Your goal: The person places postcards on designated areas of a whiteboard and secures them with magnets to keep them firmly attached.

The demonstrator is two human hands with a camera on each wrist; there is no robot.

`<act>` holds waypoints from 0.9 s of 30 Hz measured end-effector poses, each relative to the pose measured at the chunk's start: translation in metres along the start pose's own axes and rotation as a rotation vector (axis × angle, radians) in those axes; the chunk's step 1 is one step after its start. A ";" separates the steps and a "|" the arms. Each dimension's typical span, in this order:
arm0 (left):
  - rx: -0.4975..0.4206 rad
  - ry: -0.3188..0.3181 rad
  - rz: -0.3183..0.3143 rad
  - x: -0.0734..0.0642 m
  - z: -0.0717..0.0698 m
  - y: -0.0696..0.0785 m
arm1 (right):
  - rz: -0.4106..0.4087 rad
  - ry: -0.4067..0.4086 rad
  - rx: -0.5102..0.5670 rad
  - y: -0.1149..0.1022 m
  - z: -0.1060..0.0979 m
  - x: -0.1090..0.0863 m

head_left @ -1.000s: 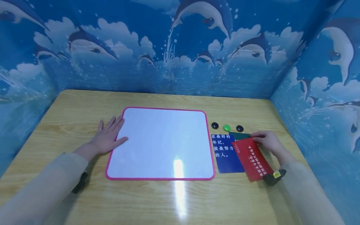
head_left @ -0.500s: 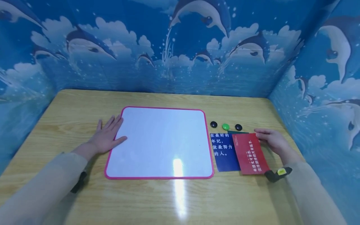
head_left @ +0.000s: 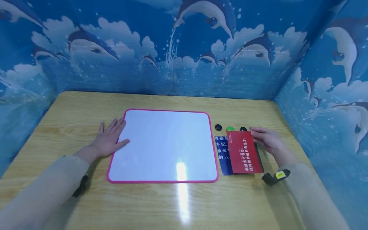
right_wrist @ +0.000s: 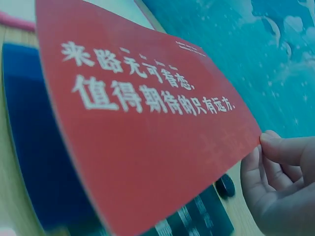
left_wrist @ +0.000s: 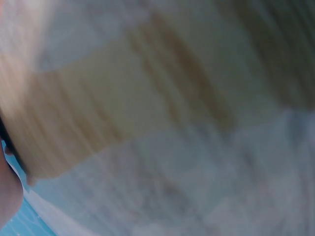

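My right hand [head_left: 268, 140] pinches a red card [head_left: 242, 153] with white Chinese writing by its far right corner. In the right wrist view the red card [right_wrist: 147, 113] is tilted and raised off the table, thumb and fingers at its edge. Under it lie a blue card [head_left: 222, 164] and a dark green card [right_wrist: 206, 216], both partly covered. My left hand [head_left: 107, 140] lies flat with fingers spread on the left edge of a whiteboard [head_left: 164, 147] with a pink rim. The left wrist view is mostly blurred sleeve and table.
A black round magnet [head_left: 218, 127], a green one [head_left: 230, 128] and another black one [head_left: 243, 129] sit in a row behind the cards. The wooden table [head_left: 143, 204] ends at a dolphin-print curtain [head_left: 161, 48] at the back and right.
My right hand has lifted the red card and carried it left, over the blue card. The card has turned straighter. The left hand stays on the whiteboard.
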State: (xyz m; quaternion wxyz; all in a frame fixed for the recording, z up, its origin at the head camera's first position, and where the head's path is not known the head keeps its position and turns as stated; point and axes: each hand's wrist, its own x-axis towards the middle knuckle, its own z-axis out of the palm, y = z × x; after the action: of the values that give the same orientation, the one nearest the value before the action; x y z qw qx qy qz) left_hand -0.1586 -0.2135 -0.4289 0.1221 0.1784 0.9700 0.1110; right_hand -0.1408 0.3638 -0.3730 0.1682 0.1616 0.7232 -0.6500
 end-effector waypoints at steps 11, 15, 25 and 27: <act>0.001 0.013 0.001 0.000 0.001 -0.001 | 0.028 -0.016 0.015 -0.012 0.053 0.010; 0.001 0.014 0.000 0.000 0.000 0.000 | 0.027 0.021 -0.001 -0.014 0.070 0.014; 0.011 0.001 0.003 0.000 -0.002 0.000 | 0.015 0.038 0.003 -0.011 0.102 0.025; 0.006 0.003 0.004 0.000 -0.002 0.000 | 0.003 0.031 0.002 -0.011 0.108 0.027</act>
State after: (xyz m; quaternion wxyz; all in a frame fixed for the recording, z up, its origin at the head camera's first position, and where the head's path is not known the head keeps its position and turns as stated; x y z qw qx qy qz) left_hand -0.1590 -0.2139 -0.4274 0.1199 0.1806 0.9702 0.1086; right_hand -0.1660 0.2560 -0.3860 0.1581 0.1728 0.7248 -0.6479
